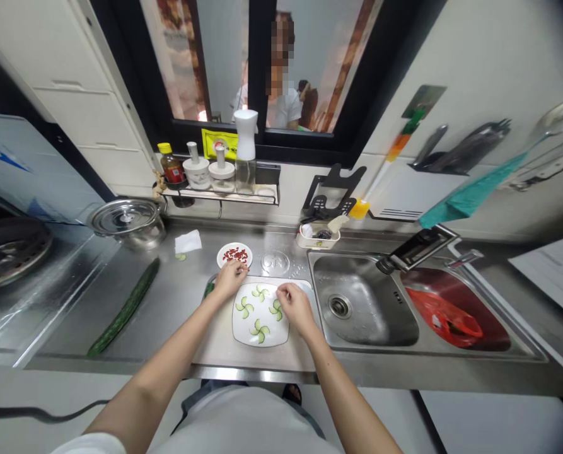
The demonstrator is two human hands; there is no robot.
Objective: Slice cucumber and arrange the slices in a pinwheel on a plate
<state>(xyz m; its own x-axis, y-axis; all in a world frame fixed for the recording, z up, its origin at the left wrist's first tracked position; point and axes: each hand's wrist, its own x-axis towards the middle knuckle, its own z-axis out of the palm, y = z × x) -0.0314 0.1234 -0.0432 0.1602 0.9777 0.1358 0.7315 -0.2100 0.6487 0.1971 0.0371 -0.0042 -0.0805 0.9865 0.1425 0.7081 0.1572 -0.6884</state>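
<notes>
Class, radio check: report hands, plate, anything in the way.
Left hand at dish of red pieces. Right hand at plate, partly hiding its rim. Four cucumber pinwheels on plate.

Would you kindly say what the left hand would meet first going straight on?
Probably the round white dish of small red pieces; the left hand overlaps its rim here, but depth is unclear.

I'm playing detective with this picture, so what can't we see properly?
All in the head view:
- Left hand: fingertips too small to tell if they hold anything.
- Right hand: same, its curled fingers hide their grip.
- Red bag: its folds hide any contents.
- Dark round thing: cut off by the left edge.
- Yellow-capped bottle: label too small.
</notes>
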